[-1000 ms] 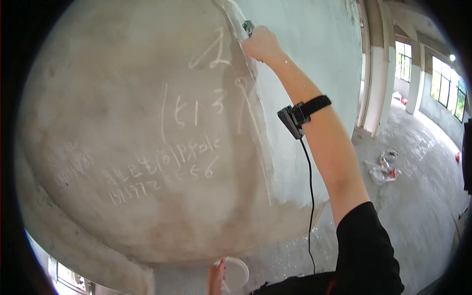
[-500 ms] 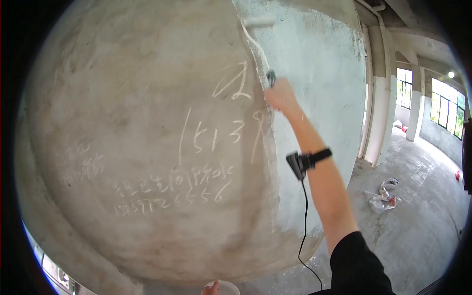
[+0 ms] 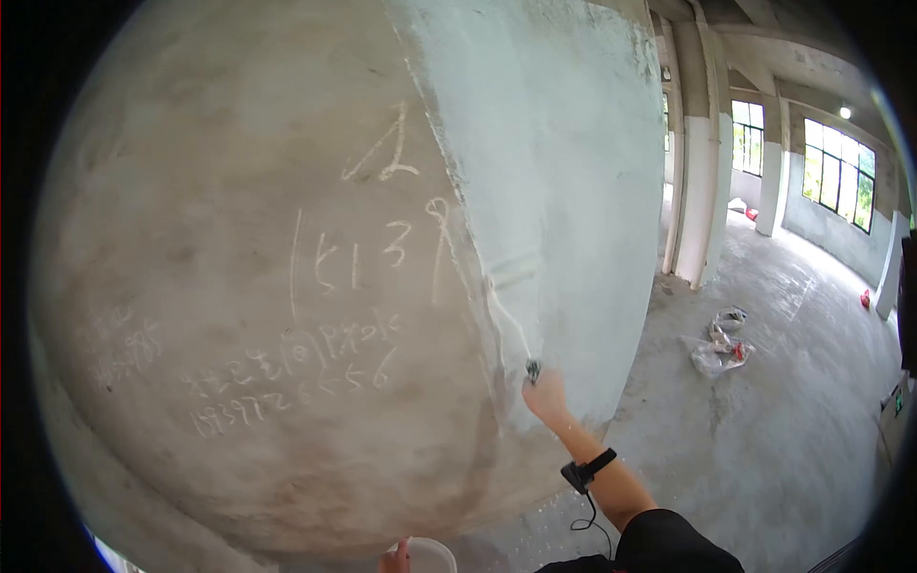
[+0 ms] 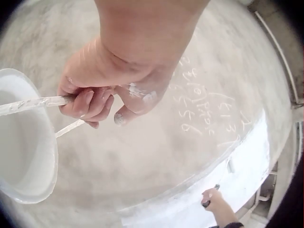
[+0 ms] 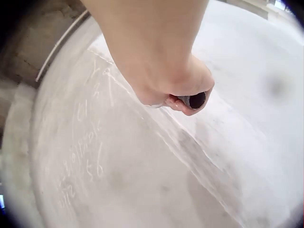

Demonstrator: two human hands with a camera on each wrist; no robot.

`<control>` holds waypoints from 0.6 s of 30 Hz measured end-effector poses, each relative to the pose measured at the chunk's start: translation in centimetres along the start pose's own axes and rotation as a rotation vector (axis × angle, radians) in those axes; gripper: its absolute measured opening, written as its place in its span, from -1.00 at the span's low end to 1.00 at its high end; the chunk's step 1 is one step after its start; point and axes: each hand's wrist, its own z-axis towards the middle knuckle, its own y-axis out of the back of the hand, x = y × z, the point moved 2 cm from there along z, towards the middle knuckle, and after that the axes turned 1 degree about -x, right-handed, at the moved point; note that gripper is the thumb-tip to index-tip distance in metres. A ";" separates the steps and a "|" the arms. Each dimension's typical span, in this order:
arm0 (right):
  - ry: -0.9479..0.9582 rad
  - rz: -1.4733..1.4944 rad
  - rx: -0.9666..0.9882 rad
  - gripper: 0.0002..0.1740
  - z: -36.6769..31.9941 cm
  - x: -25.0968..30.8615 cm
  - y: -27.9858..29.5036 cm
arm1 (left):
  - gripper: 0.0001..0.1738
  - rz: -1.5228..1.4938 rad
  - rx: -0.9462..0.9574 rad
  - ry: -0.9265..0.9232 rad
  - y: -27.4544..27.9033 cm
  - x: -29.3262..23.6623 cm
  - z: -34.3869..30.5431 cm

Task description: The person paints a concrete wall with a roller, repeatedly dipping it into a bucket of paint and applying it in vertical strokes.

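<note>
My right hand (image 3: 546, 398) grips the dark handle of a paint roller (image 3: 532, 368) low on the wall's painted side. Its thin white frame reaches up to the roller head (image 3: 517, 271), which lies against the pale paint close to the boundary with bare plaster. The handle's hollow end (image 5: 196, 100) pokes out of the fist in the right wrist view. Fingers of my left hand (image 4: 121, 78) curl round the handle of a white bucket (image 4: 51, 154), with white paint smears on the thumb side. At the bottom of the head view, only part of that bucket shows.
Chalk numbers and characters (image 3: 355, 258) cover the bare grey plaster (image 3: 239, 191) to the left. Right of the wall's edge, a concrete floor (image 3: 764, 430) stretches back to pillars and windows (image 3: 839, 177). Clear plastic bags (image 3: 721, 349) lie on it.
My right hand has drawn the roller down the wall, from the upper part to well below the chalk digits. The left hand keeps hold of the bucket at the bottom.
</note>
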 end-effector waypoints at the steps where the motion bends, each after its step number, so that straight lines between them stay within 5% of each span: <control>1: -0.033 -0.011 0.012 -0.82 -1.7 -1.9 -0.4 | -0.40 0.007 0.005 0.002 -0.1 -0.2 -0.2; 7: -0.225 -0.082 0.130 -0.81 -11.0 -12.6 -2.8 | -0.43 -0.034 0.013 0.073 -1.1 -2.0 -1.4; 11: -0.234 -0.057 0.165 -0.77 -14.5 -16.0 -3.1 | -0.45 -0.140 0.019 -0.042 -2.1 -1.6 -1.6; 14: -0.327 0.013 0.224 -0.67 -14.1 -12.0 -0.3 | -0.47 -0.109 -0.003 -0.067 -2.4 -1.2 -0.9; 18: -0.207 0.147 0.136 -0.60 -9.2 -7.2 2.5 | -0.46 -0.036 0.006 -0.103 -3.7 2.0 1.8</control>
